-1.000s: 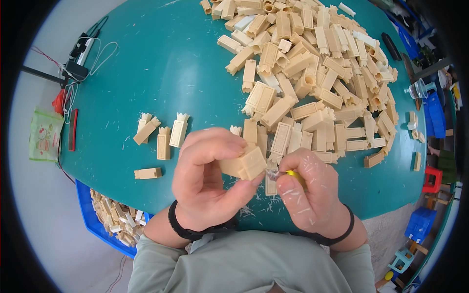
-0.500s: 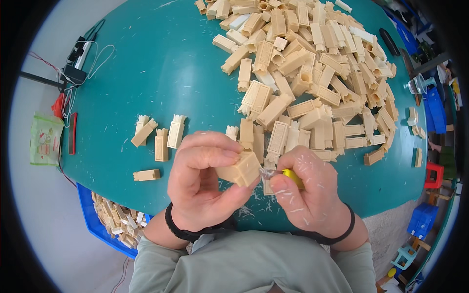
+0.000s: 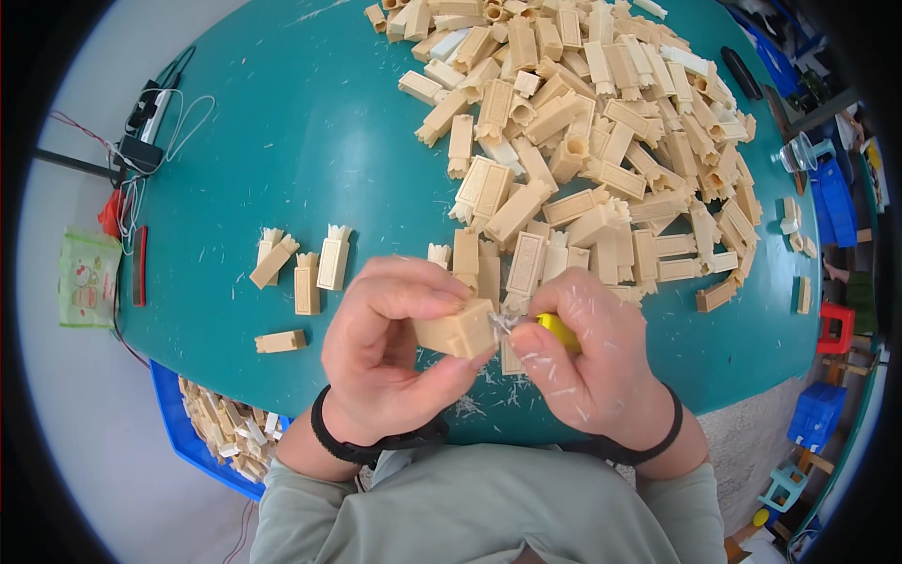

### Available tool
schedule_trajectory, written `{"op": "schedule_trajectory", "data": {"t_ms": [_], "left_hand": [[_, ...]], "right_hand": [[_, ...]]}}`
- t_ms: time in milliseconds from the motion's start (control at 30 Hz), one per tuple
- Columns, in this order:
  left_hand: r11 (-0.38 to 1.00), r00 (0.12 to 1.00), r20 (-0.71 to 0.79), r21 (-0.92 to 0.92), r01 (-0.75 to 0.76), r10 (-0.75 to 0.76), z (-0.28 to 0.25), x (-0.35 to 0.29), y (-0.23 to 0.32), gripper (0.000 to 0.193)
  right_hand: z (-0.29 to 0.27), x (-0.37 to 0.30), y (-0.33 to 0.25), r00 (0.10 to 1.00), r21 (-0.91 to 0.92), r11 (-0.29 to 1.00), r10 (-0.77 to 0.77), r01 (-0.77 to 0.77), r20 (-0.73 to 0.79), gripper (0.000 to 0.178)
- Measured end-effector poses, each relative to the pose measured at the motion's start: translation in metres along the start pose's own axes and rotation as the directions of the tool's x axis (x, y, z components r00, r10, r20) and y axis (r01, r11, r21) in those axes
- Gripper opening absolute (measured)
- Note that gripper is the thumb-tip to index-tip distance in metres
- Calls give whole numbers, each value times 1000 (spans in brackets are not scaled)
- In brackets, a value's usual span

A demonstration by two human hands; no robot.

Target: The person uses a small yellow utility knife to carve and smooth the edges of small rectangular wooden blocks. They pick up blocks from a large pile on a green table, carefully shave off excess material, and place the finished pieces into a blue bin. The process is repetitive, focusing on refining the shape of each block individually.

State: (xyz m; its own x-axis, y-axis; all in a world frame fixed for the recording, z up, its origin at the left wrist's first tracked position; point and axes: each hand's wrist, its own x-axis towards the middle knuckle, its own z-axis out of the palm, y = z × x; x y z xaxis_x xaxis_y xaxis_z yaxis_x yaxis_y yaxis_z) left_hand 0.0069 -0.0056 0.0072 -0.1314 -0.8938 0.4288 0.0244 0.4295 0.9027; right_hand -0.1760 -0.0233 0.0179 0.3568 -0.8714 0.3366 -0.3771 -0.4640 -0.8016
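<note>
The left hand (image 3: 376,362) holds a beige block (image 3: 456,329) on the near side of the pile (image 3: 554,117), toward its left edge; its grip is closed around the block, thumb below and fingers above. The right hand (image 3: 601,362), nearer the middle of the pile's near edge, has its grip closed on a yellow-handled cutter (image 3: 559,333). The cutter's metal tip points left at the end of the block; pale curls blur the spot, so I cannot tell whether the 2 touch. White shavings cling to the right hand, and more shavings (image 3: 467,406) lie on the green worktop (image 3: 357,141), on the near side of the pile.

Black bands circle the 2 wrists. Well to the left of the pile are 5 loose blocks (image 3: 306,284), 2 of them overlapping. Farther left sit a power strip (image 3: 162,113) with white cables and a red bar (image 3: 140,266). A blue bin (image 3: 165,399) of similar pieces stands below the worktop, to the near left of the pile. Right of the pile are a dark rod (image 3: 741,73), a clear cup (image 3: 799,152) and a red stool (image 3: 834,329).
</note>
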Motion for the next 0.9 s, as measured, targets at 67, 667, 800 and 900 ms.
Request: {"op": "schedule_trajectory", "data": {"t_ms": [67, 667, 800, 900], "left_hand": [[998, 992, 127, 62, -20, 12, 1, -2, 5, 32], [999, 994, 100, -3, 37, -37, -10, 8, -3, 43], [983, 986, 159, 180, 26, -55, -11, 13, 4, 35], [997, 994, 66, -11, 83, -82, -2, 7, -1, 35]], "right_hand": [[0, 2, 5, 998, -23, 998, 53, -54, -28, 23], [-7, 3, -2, 992, 158, 987, 13, -33, 125, 20], [-9, 2, -2, 992, 179, 983, 9, -32, 127, 22], [-8, 2, 0, 991, 166, 986, -3, -18, 130, 23]]}}
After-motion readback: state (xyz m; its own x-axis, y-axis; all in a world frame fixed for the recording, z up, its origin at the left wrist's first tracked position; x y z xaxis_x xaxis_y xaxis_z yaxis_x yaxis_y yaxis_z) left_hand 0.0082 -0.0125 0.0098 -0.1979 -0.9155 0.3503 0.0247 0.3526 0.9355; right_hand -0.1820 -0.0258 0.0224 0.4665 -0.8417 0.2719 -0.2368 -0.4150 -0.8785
